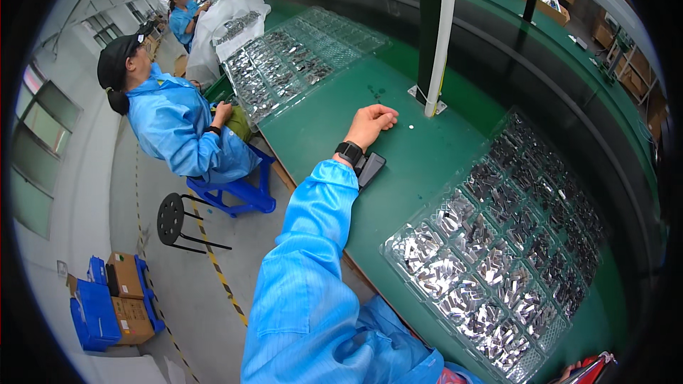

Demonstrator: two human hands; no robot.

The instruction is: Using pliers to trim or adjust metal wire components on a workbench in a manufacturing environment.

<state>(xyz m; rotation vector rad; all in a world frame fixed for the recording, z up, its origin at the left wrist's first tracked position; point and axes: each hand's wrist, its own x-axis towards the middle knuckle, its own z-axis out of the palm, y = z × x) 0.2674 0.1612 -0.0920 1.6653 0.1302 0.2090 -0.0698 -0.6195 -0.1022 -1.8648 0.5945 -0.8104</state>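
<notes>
My left hand (pixel 370 122) rests on the green table (pixel 334 110), arm stretched out in a blue sleeve, fingers curled in with nothing seen in them. A black watch (pixel 348 151) sits on the wrist. Just beside the wrist lies a dark flat phone-like device (pixel 371 168). A small white speck (pixel 411 126) lies on the table right of the hand. Only a sliver of my right hand (pixel 567 371) shows at the lower edge, next to a red-edged object (pixel 594 370); its grip is hidden.
A clear blister tray of shiny metal parts (pixel 498 242) lies to the right. More such trays (pixel 284 64) lie further along. A white pole (pixel 440 35) and dark post stand behind the hand. A co-worker in a blue coat (pixel 171 121) sits left, near a black stool (pixel 171 219).
</notes>
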